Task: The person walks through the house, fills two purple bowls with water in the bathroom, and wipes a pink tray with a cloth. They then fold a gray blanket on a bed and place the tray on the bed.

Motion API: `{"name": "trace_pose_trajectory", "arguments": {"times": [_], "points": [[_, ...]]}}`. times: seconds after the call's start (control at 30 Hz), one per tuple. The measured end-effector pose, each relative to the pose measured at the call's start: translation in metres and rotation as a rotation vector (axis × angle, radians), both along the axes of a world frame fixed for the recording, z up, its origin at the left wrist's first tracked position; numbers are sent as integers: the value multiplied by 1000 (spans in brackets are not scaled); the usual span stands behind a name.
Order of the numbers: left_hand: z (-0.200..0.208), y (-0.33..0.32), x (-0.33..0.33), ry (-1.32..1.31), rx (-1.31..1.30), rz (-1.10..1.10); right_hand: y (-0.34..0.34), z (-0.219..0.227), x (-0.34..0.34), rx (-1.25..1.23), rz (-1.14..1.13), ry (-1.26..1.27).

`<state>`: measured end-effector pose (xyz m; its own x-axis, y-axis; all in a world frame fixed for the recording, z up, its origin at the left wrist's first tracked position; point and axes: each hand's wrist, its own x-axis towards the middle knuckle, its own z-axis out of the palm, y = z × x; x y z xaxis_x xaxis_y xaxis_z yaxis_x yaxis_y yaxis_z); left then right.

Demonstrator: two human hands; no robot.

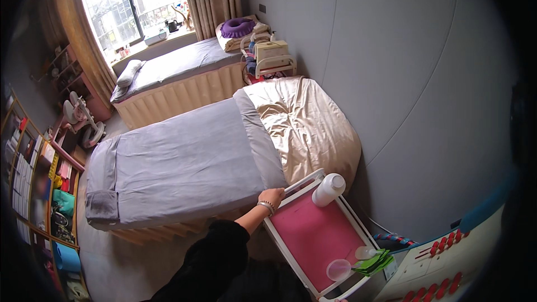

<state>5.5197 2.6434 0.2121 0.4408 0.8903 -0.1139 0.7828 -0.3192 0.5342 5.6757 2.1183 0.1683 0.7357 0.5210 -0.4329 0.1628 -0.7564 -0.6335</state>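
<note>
My left hand, with a beaded bracelet at the wrist and a black sleeve, is closed round the white frame at the far left corner of a trolley with a pink top. Only a sliver of skin, apparently my right hand, shows at the trolley's near handle; its fingers are mostly cut off by the lower edge. On the pink top, a white bottle stands at the far end. Near the close end are a clear plastic cup, a small pale container and green packets.
Just beyond the trolley stands a massage bed with a grey sheet and a shiny beige cover. A second bed lies by the window, with another trolley at its head. Shelves line the left; a grey wall bounds the right.
</note>
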Motion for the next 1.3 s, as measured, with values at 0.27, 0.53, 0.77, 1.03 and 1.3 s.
{"name": "trace_pose_trajectory", "arguments": {"times": [0.27,0.53,0.77,1.03,1.3], "points": [[-6,55,61,26,6,-98,37,-21,29,-94,-48,-165],[-6,78,131,2,-34,-203,55,-38,73,-135,-242,-300],[0,96,204,52,-72,-304,77,-16,101,-269,-275,-325],[-17,100,263,59,-24,-320,70,-29,136,-356,-256,-328],[-60,-4,118,-661,183,-2,65,-45,162,70,-445,328]]}}
